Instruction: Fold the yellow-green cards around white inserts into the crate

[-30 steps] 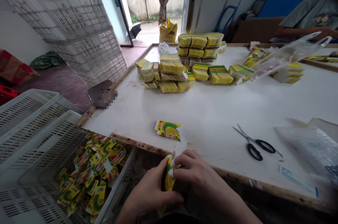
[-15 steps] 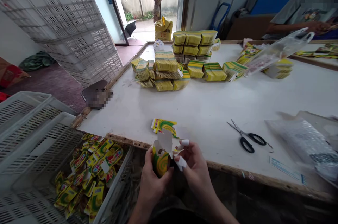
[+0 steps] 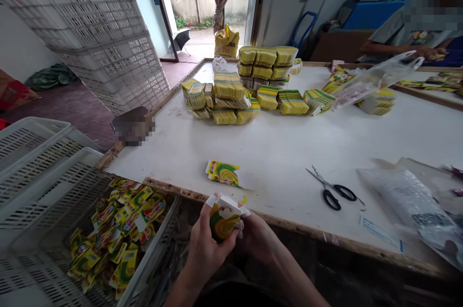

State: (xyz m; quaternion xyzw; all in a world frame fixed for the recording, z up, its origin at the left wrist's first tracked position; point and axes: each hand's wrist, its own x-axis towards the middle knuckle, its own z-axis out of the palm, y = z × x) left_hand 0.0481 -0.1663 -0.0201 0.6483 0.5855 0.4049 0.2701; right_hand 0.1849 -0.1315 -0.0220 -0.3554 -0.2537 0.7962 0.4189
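Observation:
A small yellow and green carton [image 3: 223,225] with a swirl print is upright just in front of the table's near edge. My left hand [image 3: 204,244] is closed around its left side, thumb across the front. My right hand [image 3: 255,237] is closed at the carton's right side, its fingers partly hidden behind it. White wrapping covers some fingertips. White inner flaps show at the carton's top, around a notch. A small curved yellow piece [image 3: 244,199] sticks up by my right fingers; I cannot tell what it is. Just beyond, a flat carton [image 3: 224,173] lies on the table.
Scissors [image 3: 331,190] and a clear plastic package [image 3: 405,201] lie on the right of the table [image 3: 282,148]. Bundled flat cartons [image 3: 229,86] are stacked at the back. A crate [image 3: 159,254] of filled-looking packs [image 3: 125,230] stands lower left. A co-worker's hand [image 3: 432,52] shows far right.
The tall white flap that stood up from the carton is now down. My right hand has come in from above right to grip the carton's side. The view has shifted slightly.

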